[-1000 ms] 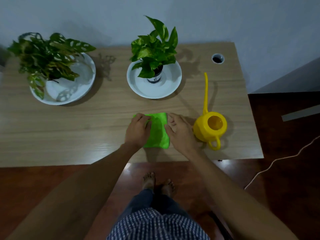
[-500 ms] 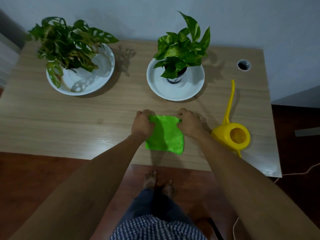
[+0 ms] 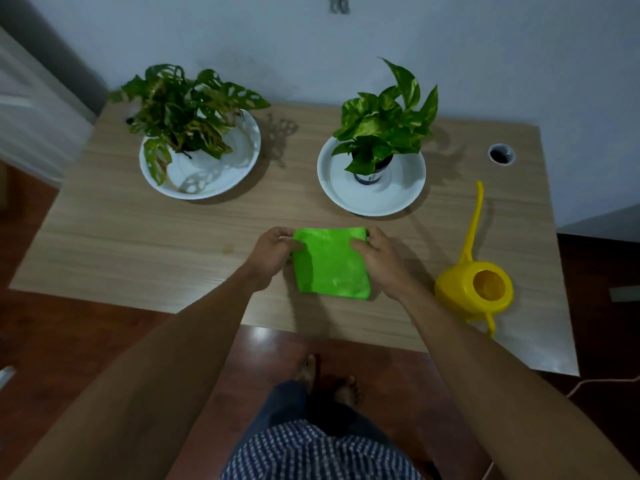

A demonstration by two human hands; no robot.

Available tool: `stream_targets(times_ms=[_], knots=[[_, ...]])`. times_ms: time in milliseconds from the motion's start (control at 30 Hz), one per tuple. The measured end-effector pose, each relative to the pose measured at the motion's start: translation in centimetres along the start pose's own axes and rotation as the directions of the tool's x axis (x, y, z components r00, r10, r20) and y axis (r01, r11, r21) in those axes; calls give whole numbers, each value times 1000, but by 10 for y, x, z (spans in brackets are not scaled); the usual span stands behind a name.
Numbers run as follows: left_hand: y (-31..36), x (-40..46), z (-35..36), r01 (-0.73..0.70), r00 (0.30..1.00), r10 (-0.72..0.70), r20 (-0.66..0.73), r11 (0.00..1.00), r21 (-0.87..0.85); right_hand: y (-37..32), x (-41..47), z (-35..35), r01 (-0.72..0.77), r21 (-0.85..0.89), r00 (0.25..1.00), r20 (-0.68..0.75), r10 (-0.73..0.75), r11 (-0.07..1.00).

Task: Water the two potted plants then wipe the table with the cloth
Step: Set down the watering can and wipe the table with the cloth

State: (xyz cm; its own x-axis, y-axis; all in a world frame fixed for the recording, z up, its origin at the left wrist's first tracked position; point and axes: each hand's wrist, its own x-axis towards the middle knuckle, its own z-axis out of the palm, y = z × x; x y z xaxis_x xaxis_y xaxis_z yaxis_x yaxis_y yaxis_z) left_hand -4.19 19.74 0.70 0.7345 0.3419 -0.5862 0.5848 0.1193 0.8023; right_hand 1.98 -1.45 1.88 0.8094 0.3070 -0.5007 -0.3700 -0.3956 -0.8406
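Note:
A bright green cloth (image 3: pixel 329 263) lies folded on the wooden table (image 3: pixel 138 233) near its front edge. My left hand (image 3: pixel 272 254) pinches the cloth's upper left corner and my right hand (image 3: pixel 379 259) pinches its upper right corner. A leafy plant with holed leaves (image 3: pixel 183 112) stands in a white saucer (image 3: pixel 235 168) at the back left. A second plant with variegated leaves (image 3: pixel 384 123) sits in a small dark pot on another white saucer (image 3: pixel 398 195) behind the cloth. A yellow watering can (image 3: pixel 474 289) rests to the right of my right hand.
A round cable hole (image 3: pixel 501 154) is set in the table's back right corner. The wall runs close behind the table. Dark red floor and my bare feet (image 3: pixel 329 382) show below the front edge, with a cable (image 3: pixel 588 382) on the floor at right.
My hands shifted from the cloth's sides up to its far corners and closed on them. The view swung to the left and came closer.

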Motion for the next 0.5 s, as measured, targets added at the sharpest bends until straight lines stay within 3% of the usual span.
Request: stream_targets(times_ms=[133,267,400,500], knots=[[8,-2,-34,-20,1000,19,-6,998,-67,-23,8,27,42,104,999,22,-44,994],[20,10,-66,-59,998,59,1,998,-26,-12,47,56,119,-18,993,-3,-119,993],[24,34,-93,-123,991,117,60,986,110,-48,45,89,49,-70,995,-85,-55,996],[26,55,-105,-193,981,184,65,966,173,-64,46,102,-18,-215,984,-178,-21,976]])
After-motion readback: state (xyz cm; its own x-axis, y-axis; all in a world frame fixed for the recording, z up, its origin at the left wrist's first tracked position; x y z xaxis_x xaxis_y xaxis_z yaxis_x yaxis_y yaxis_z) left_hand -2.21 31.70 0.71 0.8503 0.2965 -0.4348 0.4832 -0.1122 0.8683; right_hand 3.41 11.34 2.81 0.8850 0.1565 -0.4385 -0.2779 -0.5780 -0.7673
